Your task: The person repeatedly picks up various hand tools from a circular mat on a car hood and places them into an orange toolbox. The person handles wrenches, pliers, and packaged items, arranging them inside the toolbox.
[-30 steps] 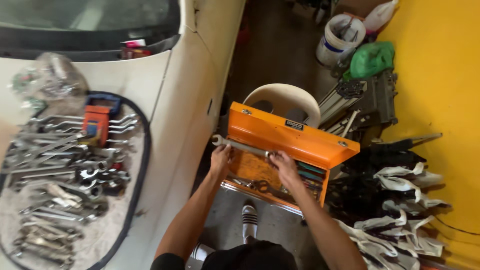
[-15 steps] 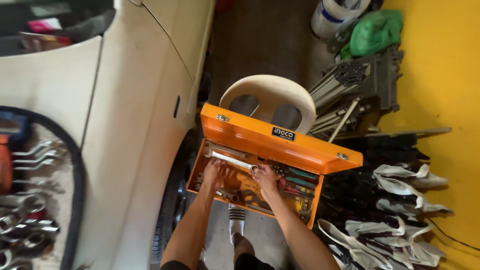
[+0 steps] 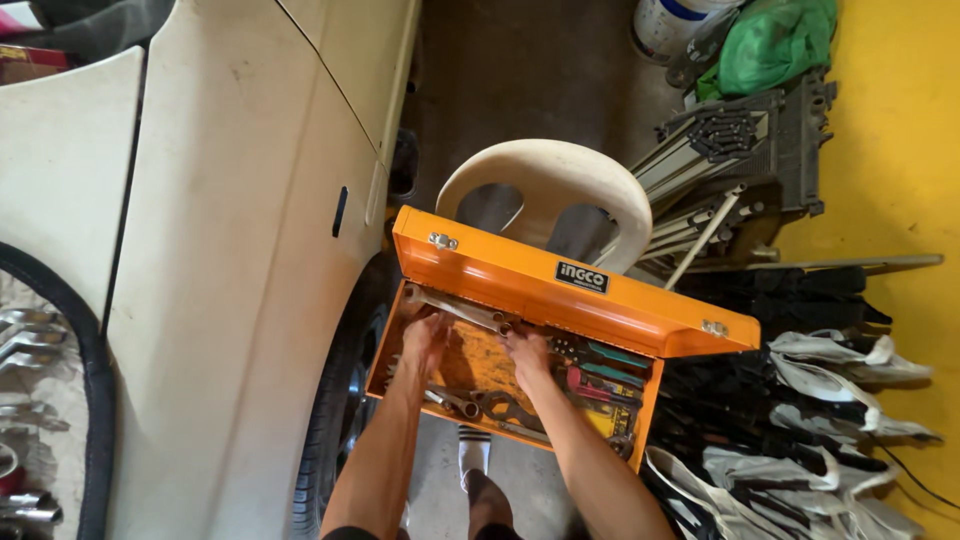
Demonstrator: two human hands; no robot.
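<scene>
An orange metal toolbox [image 3: 560,290] stands open on a white plastic chair [image 3: 560,180], its lid raised toward the far side. Both my hands reach into it. My left hand [image 3: 428,338] and my right hand [image 3: 525,352] grip a long silver wrench [image 3: 455,308] that lies along the back of the box, just under the lid. Pliers with coloured handles [image 3: 600,375] fill the right part of the box. More wrenches [image 3: 470,402] lie on its orange bottom near my wrists.
A white car's body [image 3: 230,300] and tyre [image 3: 335,420] are close on the left. A mat with several wrenches [image 3: 25,400] lies on the car. Metal bars [image 3: 720,160], dark parts, white cloths [image 3: 820,380] and a yellow wall [image 3: 900,150] crowd the right.
My hands have brought the long wrench down from above the lid's edge into the box. My view has turned right, away from the mat of wrenches.
</scene>
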